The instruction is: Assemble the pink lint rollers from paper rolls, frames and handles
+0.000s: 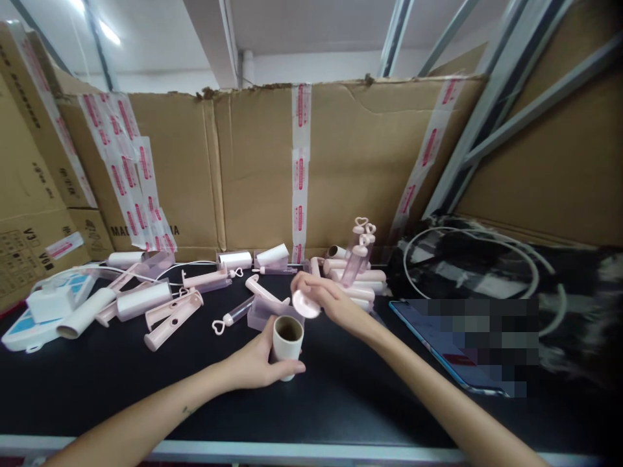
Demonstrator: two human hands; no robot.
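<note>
My left hand is wrapped round a white paper roll, held upright with its brown cardboard core facing up. Just above and to the right of the roll, my right hand grips a pale pink piece with a round end; the rest of it is hidden by the fingers. Behind the roll lie a translucent purple piece, a curved pink shell and a clear tube with a heart-shaped loop.
More white rolls and pink half-shells lie at the left. Heart-topped tubes stand at the back right, by pink cylinders. A phone or tablet lies right, near a cable. Cardboard walls the back.
</note>
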